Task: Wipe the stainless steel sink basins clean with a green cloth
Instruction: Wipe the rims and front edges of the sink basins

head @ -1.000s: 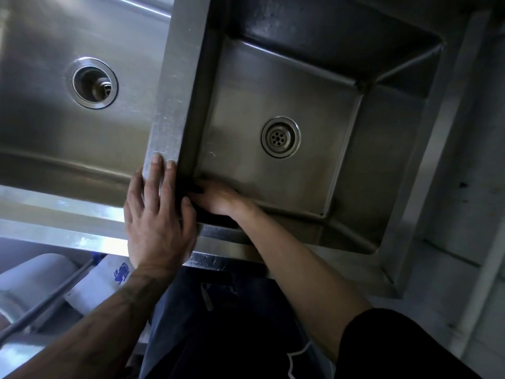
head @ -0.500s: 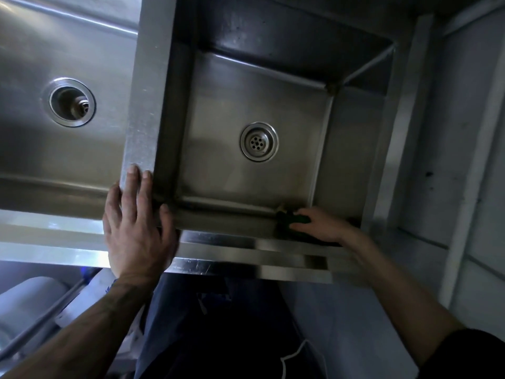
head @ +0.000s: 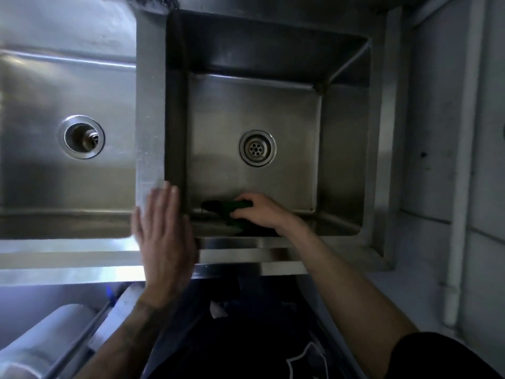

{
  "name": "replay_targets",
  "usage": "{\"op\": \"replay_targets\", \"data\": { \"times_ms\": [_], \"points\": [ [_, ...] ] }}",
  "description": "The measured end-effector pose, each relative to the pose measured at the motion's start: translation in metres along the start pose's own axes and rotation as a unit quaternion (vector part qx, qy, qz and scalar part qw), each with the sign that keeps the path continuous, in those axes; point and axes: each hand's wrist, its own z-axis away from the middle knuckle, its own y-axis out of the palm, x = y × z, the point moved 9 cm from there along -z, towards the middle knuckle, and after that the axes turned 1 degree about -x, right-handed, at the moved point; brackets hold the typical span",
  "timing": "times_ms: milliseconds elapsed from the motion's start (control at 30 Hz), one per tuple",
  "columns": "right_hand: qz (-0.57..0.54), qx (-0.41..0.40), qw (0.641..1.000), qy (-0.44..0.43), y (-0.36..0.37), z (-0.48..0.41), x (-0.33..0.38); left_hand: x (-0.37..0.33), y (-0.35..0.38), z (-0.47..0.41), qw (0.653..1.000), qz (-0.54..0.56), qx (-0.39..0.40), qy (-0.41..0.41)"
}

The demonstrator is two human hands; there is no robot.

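Observation:
Two stainless steel basins lie below me: the right basin (head: 273, 105) with a strainer drain (head: 257, 148), and the left basin (head: 41, 173) with an open drain (head: 81, 137). My right hand (head: 262, 212) grips a dark green cloth (head: 218, 206) against the near edge of the right basin's floor, left of centre. The cloth is partly hidden under the hand and in shadow. My left hand (head: 164, 236) lies flat with straight fingers on the steel divider (head: 150, 119) and front rim.
A pale wall with a white vertical pipe (head: 456, 242) stands right of the sink. Below the front rim (head: 82, 258) at lower left are a light cylindrical object (head: 35, 348) and a metal bar. My dark clothing fills the bottom centre.
My right hand swept the cloth from the basin's near left corner to the near right corner, and has come back left toward the middle. My left hand stays on the divider.

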Motion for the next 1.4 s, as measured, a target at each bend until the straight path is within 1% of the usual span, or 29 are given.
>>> {"op": "replay_targets", "data": {
  "times_ms": [33,67,100,167,233,300,367,433,533,600,633,700,733,767,800,833,900,967,1067,1100,1233,1300,1400],
  "points": [
    [-0.048,-0.030,0.998,0.000,-0.003,0.002,0.003,-0.017,0.004,-0.003,0.998,0.038,0.021,0.046],
    [-0.095,-0.066,0.993,-0.002,-0.007,0.005,0.007,-0.033,0.009,-0.007,0.993,0.080,0.050,0.072],
    [-0.137,-0.108,0.985,-0.008,-0.013,0.010,0.010,-0.047,0.017,-0.012,0.987,0.118,0.083,0.069],
    [-0.207,-0.193,0.959,-0.018,-0.025,0.020,0.014,-0.066,0.036,-0.022,0.969,0.192,0.156,0.007],
    [-0.290,-0.247,0.924,-0.025,-0.036,0.033,0.017,-0.085,0.054,-0.027,0.942,0.262,0.206,-0.047],
    [-0.353,-0.275,0.894,-0.031,-0.045,0.046,0.014,-0.098,0.075,-0.030,0.915,0.305,0.246,-0.099],
    [-0.405,-0.290,0.867,-0.028,-0.050,0.060,0.003,-0.105,0.099,-0.032,0.889,0.326,0.287,-0.148],
    [-0.438,-0.308,0.844,-0.035,-0.057,0.072,-0.013,-0.110,0.124,-0.033,0.870,0.333,0.318,-0.179],
    [-0.404,-0.368,0.836,-0.050,-0.079,0.094,-0.042,-0.120,0.161,-0.031,0.861,0.308,0.346,-0.210],
    [-0.353,-0.452,0.817,-0.056,-0.107,0.123,-0.066,-0.133,0.182,-0.030,0.863,0.283,0.365,-0.204],
    [-0.316,-0.505,0.801,-0.061,-0.125,0.142,-0.077,-0.141,0.193,-0.030,0.865,0.267,0.377,-0.196],
    [-0.221,-0.624,0.746,-0.066,-0.164,0.183,-0.097,-0.156,0.215,-0.031,0.866,0.244,0.396,-0.183],
    [-0.159,-0.673,0.720,-0.056,-0.182,0.197,-0.107,-0.163,0.225,-0.031,0.865,0.235,0.404,-0.181],
    [-0.100,-0.702,0.704,-0.037,-0.195,0.201,-0.119,-0.170,0.237,-0.030,0.864,0.227,0.411,-0.181],
    [-0.055,-0.712,0.700,-0.013,-0.207,0.200,-0.129,-0.175,0.247,-0.029,0.863,0.216,0.419,-0.185],
    [-0.026,-0.709,0.705,0.012,-0.214,0.192,-0.142,-0.179,0.259,-0.026,0.860,0.212,0.423,-0.191],
    [0.006,-0.689,0.723,0.044,-0.217,0.175,-0.159,-0.185,0.281,-0.019,0.852,0.216,0.429,-0.209],
    [0.036,-0.676,0.734,0.053,-0.213,0.159,-0.166,-0.190,0.298,-0.009,0.844,0.213,0.438,-0.227],
    [0.071,-0.671,0.736,0.058,-0.210,0.149,-0.168,-0.202,0.318,0.006,0.827,0.177,0.474,-0.243],
    [0.076,-0.670,0.736,0.058,-0.211,0.148,-0.168,-0.206,0.324,0.009,0.820,0.181,0.484,-0.246],
    [0.077,-0.669,0.736,0.066,-0.209,0.147,-0.166,-0.211,0.338,0.014,0.779,0.267,0.478,-0.306],
    [0.077,-0.666,0.739,0.064,-0.209,0.147,-0.163,-0.221,0.320,0.010,0.764,0.324,0.456,-0.321],
    [0.087,-0.666,0.738,0.067,-0.209,0.148,-0.160,-0.242,0.279,0.017,0.730,0.406,0.422,-0.353]
  ]
}}
